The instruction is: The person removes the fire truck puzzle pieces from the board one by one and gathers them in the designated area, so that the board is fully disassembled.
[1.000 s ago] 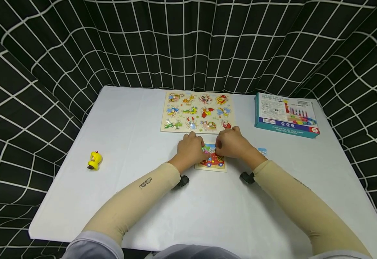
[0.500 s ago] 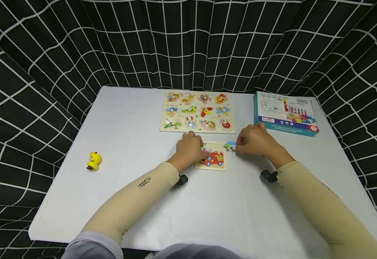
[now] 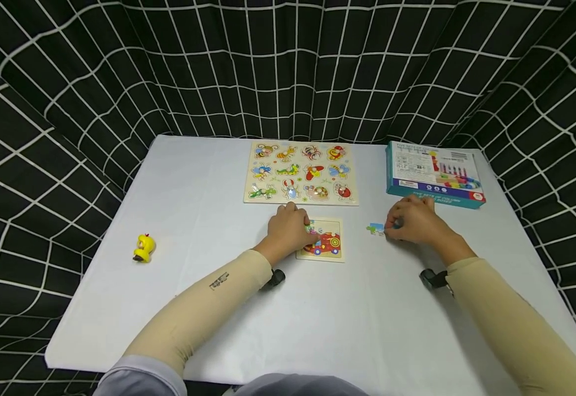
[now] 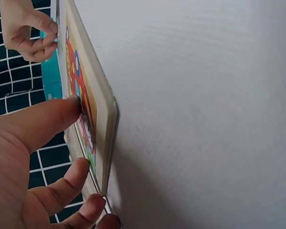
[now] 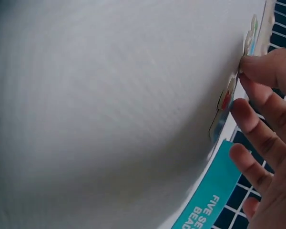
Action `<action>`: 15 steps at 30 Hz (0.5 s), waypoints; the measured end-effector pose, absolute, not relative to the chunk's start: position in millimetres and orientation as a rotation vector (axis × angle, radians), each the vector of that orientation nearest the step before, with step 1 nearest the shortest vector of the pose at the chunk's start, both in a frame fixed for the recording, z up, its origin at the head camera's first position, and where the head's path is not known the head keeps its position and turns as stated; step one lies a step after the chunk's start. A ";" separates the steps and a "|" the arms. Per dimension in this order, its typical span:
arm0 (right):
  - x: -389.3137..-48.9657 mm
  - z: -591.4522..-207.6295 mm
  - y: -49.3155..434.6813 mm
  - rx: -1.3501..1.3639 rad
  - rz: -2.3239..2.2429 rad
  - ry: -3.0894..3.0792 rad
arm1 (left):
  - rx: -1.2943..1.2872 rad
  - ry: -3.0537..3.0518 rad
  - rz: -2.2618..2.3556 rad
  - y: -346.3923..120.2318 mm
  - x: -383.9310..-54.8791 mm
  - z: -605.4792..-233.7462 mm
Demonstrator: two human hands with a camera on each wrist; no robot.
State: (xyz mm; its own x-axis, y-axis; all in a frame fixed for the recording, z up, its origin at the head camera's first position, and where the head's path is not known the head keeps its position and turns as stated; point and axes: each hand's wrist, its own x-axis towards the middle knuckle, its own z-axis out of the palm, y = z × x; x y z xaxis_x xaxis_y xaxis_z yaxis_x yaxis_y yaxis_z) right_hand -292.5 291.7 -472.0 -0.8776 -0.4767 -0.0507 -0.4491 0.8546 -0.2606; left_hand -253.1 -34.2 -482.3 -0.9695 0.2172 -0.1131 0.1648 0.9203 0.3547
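Observation:
My left hand point(image 3: 288, 228) holds the left side of a small wooden jigsaw puzzle point(image 3: 329, 245) with a red vehicle on it. In the left wrist view its thumb point(image 4: 62, 114) presses on the picture while the other fingers lie along the frame's edge. To the right of the puzzle, my right hand point(image 3: 415, 221) pinches a blue and green jigsaw piece point(image 3: 375, 227) between thumb and index finger, low over the table. Beneath its other fingers the right wrist view shows a second jigsaw piece point(image 5: 224, 102), partly hidden.
Behind the puzzle lies a wooden insect peg puzzle board point(image 3: 301, 173). A teal and white toy box point(image 3: 436, 173) stands just beyond my right hand. Far left on the white table point(image 3: 218, 220) is a yellow toy duck point(image 3: 144, 247). Black curtains with a white grid surround the table.
My right hand has moved right from over the small puzzle, bringing the jigsaw piece away from it, toward the toy box. My left hand stays at the puzzle's left side.

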 end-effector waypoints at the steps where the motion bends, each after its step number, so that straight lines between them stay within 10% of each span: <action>1: -292.5 -471.9 291.5 -0.729 -0.371 2.912 | 0.294 2.933 0.514 -34.4 -252.7 -482.6; 15: -288.5 -462.3 221.8 -0.854 -0.531 2.796 | 0.359 2.967 0.471 -39.0 -237.2 -476.6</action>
